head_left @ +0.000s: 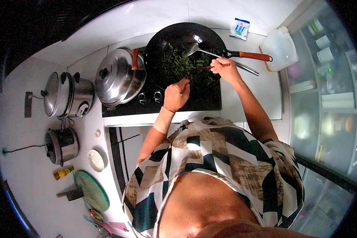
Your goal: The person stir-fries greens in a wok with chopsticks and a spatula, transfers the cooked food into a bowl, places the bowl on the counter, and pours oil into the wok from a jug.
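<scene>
A large black wok [154,43] sits on the stove and holds dark leafy greens [172,63]. My right hand [225,70] is closed around thin brown chopsticks [204,68], which point left over the greens. At the wok's near side, my left hand [176,95] has its fingers pinched together low by the greens. Whatever it grips, if anything, is hidden. A metal spatula [192,49] lies in the wok, its long handle passing over the right rim behind my right hand. The wok's wooden handle [254,56] sticks out to the right.
Left of the wok, a steel lidded pot [117,79] stands on the black cooktop [202,101]. A rice cooker [81,95], a second cooker [63,144], a white dish [95,160] and a green chopping board [92,190] line the left counter. At back right are a packet [240,29] and a plastic jug [281,49].
</scene>
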`<state>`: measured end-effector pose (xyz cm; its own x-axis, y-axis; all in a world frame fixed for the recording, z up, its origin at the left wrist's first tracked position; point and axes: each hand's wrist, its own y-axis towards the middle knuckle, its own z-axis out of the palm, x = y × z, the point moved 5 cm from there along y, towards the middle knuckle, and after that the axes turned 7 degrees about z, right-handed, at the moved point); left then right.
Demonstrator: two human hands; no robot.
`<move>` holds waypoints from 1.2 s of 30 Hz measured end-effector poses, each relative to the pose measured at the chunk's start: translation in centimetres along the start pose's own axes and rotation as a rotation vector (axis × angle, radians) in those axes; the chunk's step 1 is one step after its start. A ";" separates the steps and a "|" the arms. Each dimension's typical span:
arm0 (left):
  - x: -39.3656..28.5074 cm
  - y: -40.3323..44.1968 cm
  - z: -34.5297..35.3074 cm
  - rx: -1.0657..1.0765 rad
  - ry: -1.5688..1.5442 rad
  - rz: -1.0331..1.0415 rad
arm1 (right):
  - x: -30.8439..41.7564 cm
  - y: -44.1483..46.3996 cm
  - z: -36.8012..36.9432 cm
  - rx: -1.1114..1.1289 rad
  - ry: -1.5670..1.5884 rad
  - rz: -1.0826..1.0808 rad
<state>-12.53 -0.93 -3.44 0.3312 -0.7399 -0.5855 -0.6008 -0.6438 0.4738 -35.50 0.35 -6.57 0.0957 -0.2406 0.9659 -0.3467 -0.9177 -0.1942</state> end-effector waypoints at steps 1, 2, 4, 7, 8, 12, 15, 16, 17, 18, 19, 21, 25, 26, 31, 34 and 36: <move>0.1 0.0 0.1 0.009 -0.002 -0.008 | 0.1 -0.1 0.0 0.006 0.002 0.005; 0.1 0.0 0.2 0.018 -0.004 -0.015 | 0.3 -0.3 0.1 0.012 0.005 0.010; 0.1 0.0 0.1 0.027 0.029 -0.019 | 1.1 -0.7 -0.4 -0.014 -0.004 -0.008; -0.2 0.2 -0.5 0.019 0.086 -0.016 | 1.4 -0.9 -0.8 -0.051 -0.053 -0.043; -0.4 0.2 -0.6 0.017 0.073 -0.018 | 1.5 -0.9 -0.9 -0.065 -0.075 -0.057; -0.7 0.8 0.3 0.042 -0.002 -0.005 | 1.6 -1.3 -0.5 -0.074 -0.093 -0.032; -1.0 0.8 -0.6 0.059 0.167 -0.021 | 2.0 -1.0 -1.2 -0.112 -0.220 -0.074; -1.2 0.7 -1.1 0.054 0.210 -0.026 | 2.4 -1.2 -1.3 -0.112 -0.252 -0.087; -1.0 0.4 -1.7 -0.029 0.221 0.010 | 2.7 -1.3 -1.3 -0.111 -0.284 -0.096; -0.8 0.4 -1.9 -0.016 0.221 -0.033 | 2.9 -1.2 -0.9 -0.086 -0.247 -0.124; -0.7 0.5 -2.2 0.000 0.222 -0.077 | 3.0 -1.1 -0.1 -0.060 -0.209 -0.150; 0.1 0.3 -1.7 -0.003 0.165 -0.118 | 2.7 -0.8 2.1 0.005 -0.089 -0.180; 0.4 0.3 -1.3 0.032 0.155 -0.058 | 1.3 0.3 4.1 0.020 -0.106 -0.269; 0.6 0.1 -1.6 0.016 0.170 -0.064 | 1.0 0.7 3.3 -0.051 -0.222 -0.303; 0.3 -0.3 -2.2 -0.025 0.157 -0.088 | 3.2 -0.1 2.2 -0.069 -0.122 -0.246; -0.1 0.5 -1.0 -0.033 0.076 -0.040 | 0.9 1.1 3.3 -0.041 -0.231 -0.301; 0.0 0.8 -0.5 0.063 0.156 -0.061 | 0.8 0.5 3.1 0.003 -0.190 -0.044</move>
<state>-12.58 -1.57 -2.75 0.4741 -0.7246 -0.5002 -0.6194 -0.6782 0.3953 -32.75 -1.32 -6.41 0.2847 -0.2555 0.9239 -0.3358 -0.9293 -0.1536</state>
